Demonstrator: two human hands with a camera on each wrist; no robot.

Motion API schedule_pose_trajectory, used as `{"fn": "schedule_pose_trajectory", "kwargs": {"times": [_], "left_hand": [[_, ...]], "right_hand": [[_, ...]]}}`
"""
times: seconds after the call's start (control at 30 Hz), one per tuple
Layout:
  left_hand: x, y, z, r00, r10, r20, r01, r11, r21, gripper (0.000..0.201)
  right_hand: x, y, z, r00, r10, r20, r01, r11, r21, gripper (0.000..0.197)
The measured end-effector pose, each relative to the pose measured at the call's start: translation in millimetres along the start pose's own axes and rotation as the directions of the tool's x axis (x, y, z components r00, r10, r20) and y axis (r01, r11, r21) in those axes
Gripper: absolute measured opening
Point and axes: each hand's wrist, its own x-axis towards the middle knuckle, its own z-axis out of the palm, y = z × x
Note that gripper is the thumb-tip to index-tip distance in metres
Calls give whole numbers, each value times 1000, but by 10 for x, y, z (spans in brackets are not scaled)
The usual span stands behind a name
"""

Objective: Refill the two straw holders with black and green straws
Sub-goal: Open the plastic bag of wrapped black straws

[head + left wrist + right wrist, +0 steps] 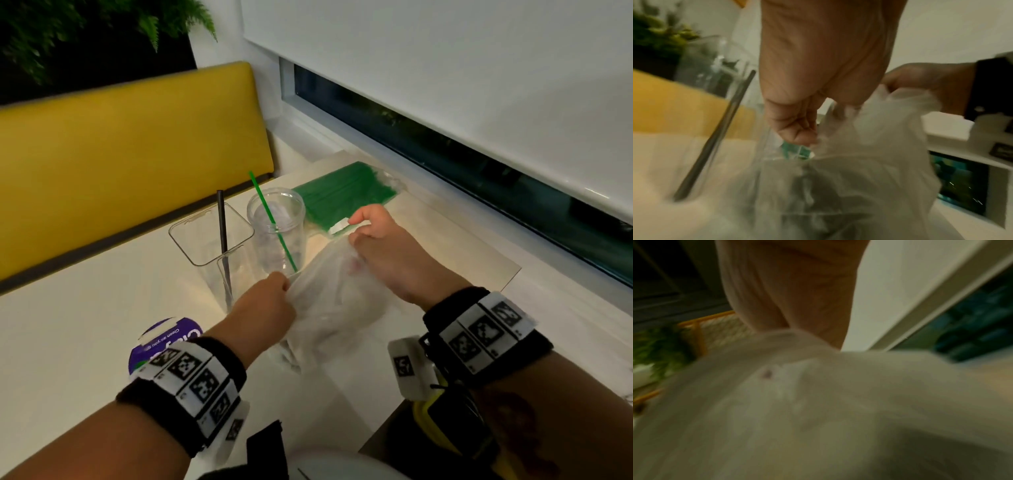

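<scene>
Both hands are on a clear plastic bag (pixel 329 301) mid-frame: left hand (pixel 263 301) pinches its left edge, right hand (pixel 383 253) grips the top. Just above, a round holder (pixel 277 233) has one green straw (pixel 270 219), a square holder (pixel 212 240) one black straw (pixel 223 233); green straw pack (pixel 346 195) lies on the surface (pixel 68 325) behind.

- You worked at a pale table (pixel 68 308) set in a corner.
- A yellow padded bench back (pixel 120 154) ran along its far side.
- Green fern foliage (pixel 85 31) hung against a dark panel above it.
- On your right, a white roller blind (pixel 445 61) covered most of a dark window (pixel 445 144).
- Lighting was dim and warm.
</scene>
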Motion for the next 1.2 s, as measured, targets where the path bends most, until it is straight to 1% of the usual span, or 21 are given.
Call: {"fn": "schedule_pose_trajectory", "kwargs": {"times": [0.07, 0.1, 0.17, 0.2, 0.27, 0.3, 0.33, 0.4, 0.53, 0.6, 0.67, 0.7, 0.73, 0.8, 0.83, 0.87, 1.0, 1.07, 1.13, 1.17, 1.2], "left_hand": [[36, -110, 31, 996, -79, 27, 79, 997, 19, 4], [65, -167, 54, 993, -106, 46, 107, 994, -12, 6], [122, -232, 83, 976, -198, 95, 217, 928, -304, 7], [128, -230, 65, 957, -246, 155, 290, 792, -538, 5], [109, -158, 4, 920, -216, 326, 384, 350, -854, 21], [87, -101, -28, 907, -148, 395, 415, 146, -898, 29], [69, -33, -54, 893, -80, 442, 445, 20, -895, 33], [35, 110, -73, 877, 16, 481, 480, -96, -872, 36], [35, 212, -67, 886, 130, 444, 461, -164, -872, 37], [43, 206, -118, 891, 190, 412, 440, -139, -887, 41], [56, 172, -167, 884, 231, 407, 429, -55, -901, 41], [74, 151, -173, 888, 201, 413, 409, 63, -910, 42], [104, 119, -161, 907, 132, 400, 357, 262, -896, 51], [138, 87, -105, 969, -67, 238, 207, 743, -636, 72], [134, 72, -78, 986, -111, 123, 154, 888, -434, 70], [123, 61, -61, 994, -107, 33, 112, 961, -253, 68], [90, -110, -50, 994, -90, 63, 87, 995, 54, 65], [90, -179, -89, 984, -123, 132, 101, 981, 164, 51], [111, -241, -95, 985, -132, 109, 122, 988, 98, 32], [116, -268, -84, 985, -143, 100, 153, 983, -99, 24], [116, -274, -75, 978, -171, 122, 205, 898, -389, 19]], "right_hand": [[-42, 63, -1, 998, 35, 56, -43, 987, 154, 15], [-65, 103, 5, 994, 33, 101, -59, 962, 266, 11], [-111, 183, 1, 976, -30, 215, -73, 887, 455, 11], [-128, 227, -9, 961, -78, 267, -42, 908, 417, 12], [-127, 289, -35, 910, -120, 397, 102, 993, 66, 8], [-94, 333, -22, 889, -102, 447, 187, 971, -150, 8], [-69, 361, 5, 875, -89, 476, 267, 909, -320, 12], [-10, 407, 109, 865, -107, 491, 364, 807, -465, 24], [43, 411, 302, 905, -91, 415, 337, 748, -571, 49], [54, 410, 354, 914, -46, 402, 272, 805, -528, 63], [41, 416, 344, 927, -54, 371, 220, 880, -421, 59], [36, 440, 328, 945, -77, 318, 191, 919, -346, 53], [29, 461, 307, 963, -89, 254, 153, 957, -246, 45], [-21, 445, 271, 984, -41, 173, 26, 996, 85, 23], [-42, 429, 265, 981, -1, 195, -49, 967, 251, 21], [-56, 419, 254, 973, 25, 230, -115, 916, 385, 26], [-71, 461, 205, 953, 49, 298, -248, 691, 679, 48], [-63, 470, 224, 957, 74, 281, -243, 735, 634, 45], [-19, 481, 223, 984, 83, 156, -117, 967, 224, 26], [6, 473, 204, 994, 37, 101, -26, 993, -114, 16], [15, 452, 189, 995, -7, 104, 45, 929, -368, 14]]}}
